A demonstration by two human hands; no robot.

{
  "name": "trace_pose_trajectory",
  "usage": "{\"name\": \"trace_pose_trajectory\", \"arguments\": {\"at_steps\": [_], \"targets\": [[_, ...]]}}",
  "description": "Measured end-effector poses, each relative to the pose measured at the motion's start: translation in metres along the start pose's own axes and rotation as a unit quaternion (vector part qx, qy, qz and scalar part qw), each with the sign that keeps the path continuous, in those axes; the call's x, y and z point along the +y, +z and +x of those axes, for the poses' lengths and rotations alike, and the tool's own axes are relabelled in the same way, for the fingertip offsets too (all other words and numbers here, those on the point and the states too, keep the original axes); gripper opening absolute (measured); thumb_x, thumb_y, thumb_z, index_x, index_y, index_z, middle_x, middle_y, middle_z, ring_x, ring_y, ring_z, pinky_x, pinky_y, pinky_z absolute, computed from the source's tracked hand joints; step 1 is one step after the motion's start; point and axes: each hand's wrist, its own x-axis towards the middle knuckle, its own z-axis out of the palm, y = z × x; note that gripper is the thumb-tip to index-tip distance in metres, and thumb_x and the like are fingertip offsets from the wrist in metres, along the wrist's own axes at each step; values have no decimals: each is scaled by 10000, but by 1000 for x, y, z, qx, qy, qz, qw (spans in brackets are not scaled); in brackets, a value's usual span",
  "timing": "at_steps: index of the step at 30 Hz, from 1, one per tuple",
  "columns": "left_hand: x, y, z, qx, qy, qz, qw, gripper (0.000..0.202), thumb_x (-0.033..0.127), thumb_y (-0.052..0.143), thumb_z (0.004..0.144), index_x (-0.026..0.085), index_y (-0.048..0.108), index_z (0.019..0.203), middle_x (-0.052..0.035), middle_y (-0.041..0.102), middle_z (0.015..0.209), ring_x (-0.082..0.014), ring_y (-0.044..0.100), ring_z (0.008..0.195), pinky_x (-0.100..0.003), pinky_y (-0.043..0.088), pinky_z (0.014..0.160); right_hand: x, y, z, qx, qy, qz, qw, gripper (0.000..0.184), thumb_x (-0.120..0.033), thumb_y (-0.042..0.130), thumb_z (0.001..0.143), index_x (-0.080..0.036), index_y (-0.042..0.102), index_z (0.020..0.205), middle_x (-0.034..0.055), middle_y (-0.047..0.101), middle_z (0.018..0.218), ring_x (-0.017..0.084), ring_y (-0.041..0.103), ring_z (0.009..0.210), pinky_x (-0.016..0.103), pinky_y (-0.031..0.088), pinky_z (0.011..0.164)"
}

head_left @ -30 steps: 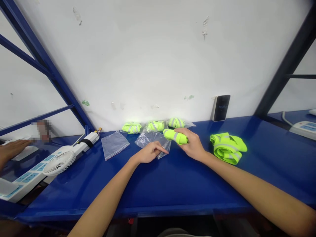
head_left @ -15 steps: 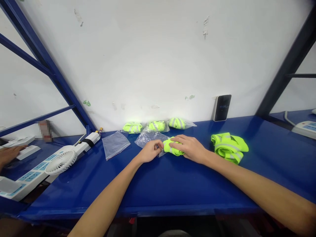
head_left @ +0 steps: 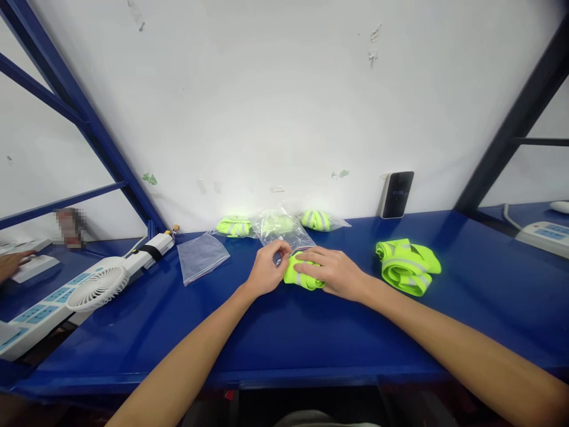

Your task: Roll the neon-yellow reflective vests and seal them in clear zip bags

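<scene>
My right hand (head_left: 332,273) grips a rolled neon-yellow reflective band (head_left: 299,277) and presses it on the blue bench (head_left: 311,332). My left hand (head_left: 265,270) pinches the edge of a clear plastic bag (head_left: 284,228), which is lifted up just behind the roll. The bag's mouth is right at the roll's left end. A loose folded neon band (head_left: 406,265) lies to the right of my right hand. Bagged neon rolls (head_left: 233,226) (head_left: 317,220) line the wall behind.
An empty clear bag (head_left: 201,256) lies flat to the left. A white desk fan (head_left: 98,287) and power strips (head_left: 31,314) sit at far left, where another person's hand (head_left: 9,264) shows. A dark phone (head_left: 397,194) leans on the wall. Blue rack struts frame both sides.
My right hand brought the neon roll down from the air onto the bench. My left hand closed on the clear bag's edge and lifted the bag up beside the roll.
</scene>
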Motion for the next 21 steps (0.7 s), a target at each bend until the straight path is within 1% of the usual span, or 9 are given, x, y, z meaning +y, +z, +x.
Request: {"name": "trace_pose_trajectory", "arguments": {"at_steps": [2, 5, 6, 9, 12, 14, 17, 19, 21], "targets": [[4, -3, 1, 9, 27, 17, 999, 94, 137, 482, 854, 191, 555, 830, -18, 584, 826, -142, 552, 782, -269, 433, 768, 3, 0, -2, 10, 29, -1, 1000, 600, 17, 564, 687, -239, 588, 1229, 121, 570, 1384, 292, 571, 1221, 365, 555, 822], [6, -6, 1, 15, 40, 29, 999, 117, 142, 460, 880, 189, 552, 824, -24, 570, 826, -149, 538, 790, -275, 421, 769, 6, 2, -4, 24, 73, -10, 997, 634, 24, 544, 653, -229, 563, 1235, 159, 347, 1563, 314, 590, 1204, 378, 564, 777], [6, -7, 1, 8, 41, 31, 999, 124, 152, 449, 893, 189, 553, 836, -25, 565, 831, -149, 534, 790, -274, 418, 763, 6, 2, -4, 26, 80, -11, 996, 639, 26, 539, 642, -222, 562, 1230, 166, 315, 1578, 323, 599, 1192, 382, 566, 765], [3, -9, 1, -23, 39, 44, 998, 159, 185, 407, 933, 191, 561, 896, -30, 554, 848, -153, 519, 784, -275, 412, 750, 6, 4, -4, 30, 84, 1, 996, 660, 30, 523, 642, -216, 553, 1253, 154, 425, 1520, 327, 610, 1179, 417, 558, 832], [2, -10, -2, -35, 43, 70, 996, 197, 195, 364, 953, 194, 559, 923, -37, 555, 856, -160, 514, 777, -290, 409, 763, 6, 6, -2, 23, 100, 36, 994, 689, 12, 517, 681, -222, 502, 1329, 120, 539, 1435, 296, 607, 1192, 418, 535, 914], [3, -9, -4, -42, 56, 87, 994, 205, 183, 354, 953, 194, 555, 914, -42, 564, 854, -167, 520, 785, -303, 405, 783, 5, 6, -1, 6, 103, 57, 993, 681, -5, 514, 700, -212, 484, 1349, 113, 563, 1410, 284, 597, 1210, 400, 534, 918], [9, -5, -6, -66, 94, 100, 988, 202, 162, 356, 947, 194, 552, 910, -50, 583, 868, -179, 530, 826, -326, 399, 823, 3, 5, -1, -16, 104, 73, 992, 618, -10, 504, 713, -203, 521, 1301, 100, 617, 1338, 275, 608, 1185, 385, 539, 890], [12, -4, -6, -61, 112, 101, 987, 189, 173, 367, 949, 195, 551, 919, -54, 585, 874, -186, 529, 838, -337, 404, 827, 1, 5, -1, -7, 114, 74, 991, 582, -12, 507, 714, -205, 546, 1261, 90, 649, 1282, 269, 627, 1135, 384, 540, 869], [14, -4, -6, -35, 122, 97, 987, 155, 212, 404, 947, 197, 555, 977, -59, 584, 897, -196, 531, 858, -350, 415, 832, -1, 5, 0, 21, 132, 77, 988, 562, -21, 523, 715, -209, 555, 1244, 86, 663, 1248, 265, 637, 1092, 382, 541, 845]]}}
